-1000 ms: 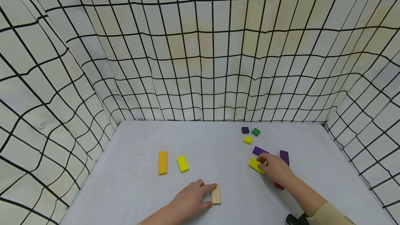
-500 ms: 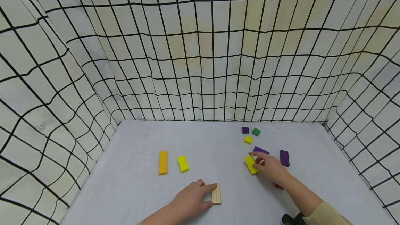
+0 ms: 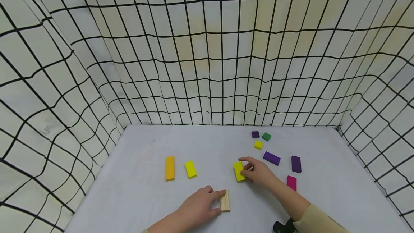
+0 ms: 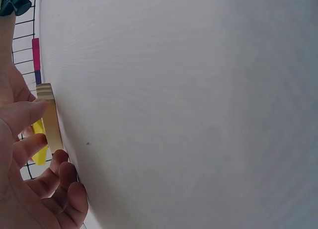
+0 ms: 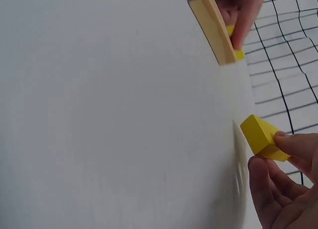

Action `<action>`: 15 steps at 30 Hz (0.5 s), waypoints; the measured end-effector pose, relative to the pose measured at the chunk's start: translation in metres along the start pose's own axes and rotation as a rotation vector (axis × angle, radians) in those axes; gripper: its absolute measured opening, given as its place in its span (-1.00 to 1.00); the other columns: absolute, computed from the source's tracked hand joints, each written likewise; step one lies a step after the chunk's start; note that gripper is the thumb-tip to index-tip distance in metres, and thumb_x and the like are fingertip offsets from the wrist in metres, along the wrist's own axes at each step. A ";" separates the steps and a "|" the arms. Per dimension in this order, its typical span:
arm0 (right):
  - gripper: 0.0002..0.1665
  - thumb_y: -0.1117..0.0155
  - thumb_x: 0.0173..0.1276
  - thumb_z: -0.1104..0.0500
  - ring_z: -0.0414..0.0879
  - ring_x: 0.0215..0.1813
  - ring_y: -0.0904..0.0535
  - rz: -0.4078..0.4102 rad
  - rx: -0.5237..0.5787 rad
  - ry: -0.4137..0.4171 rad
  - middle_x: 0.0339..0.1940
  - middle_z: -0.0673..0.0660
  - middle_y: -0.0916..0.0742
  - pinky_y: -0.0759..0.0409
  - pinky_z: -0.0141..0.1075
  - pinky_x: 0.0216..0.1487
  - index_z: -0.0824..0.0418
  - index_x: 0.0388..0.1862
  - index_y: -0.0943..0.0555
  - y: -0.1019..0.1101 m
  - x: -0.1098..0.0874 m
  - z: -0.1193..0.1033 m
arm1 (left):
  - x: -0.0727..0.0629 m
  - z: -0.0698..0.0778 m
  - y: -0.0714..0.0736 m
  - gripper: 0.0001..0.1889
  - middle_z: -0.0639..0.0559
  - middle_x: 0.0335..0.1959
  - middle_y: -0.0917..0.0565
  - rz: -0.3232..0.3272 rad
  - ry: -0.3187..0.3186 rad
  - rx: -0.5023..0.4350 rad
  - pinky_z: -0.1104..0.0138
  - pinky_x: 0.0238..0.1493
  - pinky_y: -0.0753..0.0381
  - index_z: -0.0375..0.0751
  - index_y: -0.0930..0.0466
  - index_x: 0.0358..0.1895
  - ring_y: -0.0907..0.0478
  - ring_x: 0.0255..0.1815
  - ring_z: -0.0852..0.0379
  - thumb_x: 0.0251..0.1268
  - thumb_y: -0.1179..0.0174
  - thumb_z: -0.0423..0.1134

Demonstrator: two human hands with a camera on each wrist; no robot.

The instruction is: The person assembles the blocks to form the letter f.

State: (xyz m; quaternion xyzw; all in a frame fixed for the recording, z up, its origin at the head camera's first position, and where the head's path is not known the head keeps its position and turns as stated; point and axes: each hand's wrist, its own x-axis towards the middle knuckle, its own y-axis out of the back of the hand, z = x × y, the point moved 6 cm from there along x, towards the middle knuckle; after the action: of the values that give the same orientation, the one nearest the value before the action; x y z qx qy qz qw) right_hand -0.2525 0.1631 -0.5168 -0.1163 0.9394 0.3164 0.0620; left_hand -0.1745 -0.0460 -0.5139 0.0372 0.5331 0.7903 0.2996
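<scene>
My left hand point(image 3: 198, 206) holds a pale wooden block point(image 3: 225, 201) by its two ends, thumb at the near end and index finger at the far end. In the left wrist view, layered lines mark the end of this wooden block point(image 4: 44, 91), which lies on the table. Up and to the right of it, my right hand point(image 3: 258, 173) pinches a yellow block point(image 3: 238, 171) between thumb and fingers. The right wrist view has that yellow block point(image 5: 256, 134) tilted, with a shadow on the white surface beside it.
An orange block point(image 3: 169, 168) and another yellow block point(image 3: 191, 169) lie left. On the right are two purple blocks point(image 3: 271, 158) and a magenta block point(image 3: 291, 182). Small purple, green point(image 3: 266, 136) and yellow cubes point(image 3: 258, 145) sit farther back. Black netting point(image 3: 207, 60) surrounds the white table point(image 3: 136, 204).
My right hand has carried the yellow block left toward the wooden block, turning it more upright in the head view. The purple and magenta blocks are now uncovered. My left hand stays put.
</scene>
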 end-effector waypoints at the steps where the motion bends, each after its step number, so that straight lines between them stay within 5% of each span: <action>1: -0.48 -0.39 0.32 0.17 -0.11 -0.35 -0.55 -0.016 0.010 0.006 -0.24 0.02 -0.66 -0.65 -0.31 -0.30 0.00 0.27 -0.57 -0.005 0.001 -0.002 | 0.000 0.000 0.000 -0.44 0.23 -0.23 -0.50 0.002 -0.006 0.000 0.39 -0.36 -0.47 0.29 -0.51 0.33 -0.36 -0.37 0.31 0.22 -0.34 0.08; 15: -0.52 -0.44 0.28 0.12 -0.09 -0.39 -0.56 -0.124 0.036 0.029 -0.30 0.00 -0.69 -0.64 -0.28 -0.30 0.02 0.19 -0.58 -0.046 0.004 -0.024 | -0.002 0.001 0.002 -0.45 0.23 -0.28 -0.47 0.031 -0.045 -0.022 0.42 -0.38 -0.43 0.25 -0.53 0.31 -0.33 -0.40 0.30 0.22 -0.34 0.07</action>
State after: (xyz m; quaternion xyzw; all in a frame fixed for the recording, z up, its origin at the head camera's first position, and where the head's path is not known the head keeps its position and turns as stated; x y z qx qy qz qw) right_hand -0.2458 0.1121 -0.5255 -0.1775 0.9368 0.2934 0.0697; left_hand -0.1734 -0.0466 -0.5110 0.0598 0.5171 0.7995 0.2997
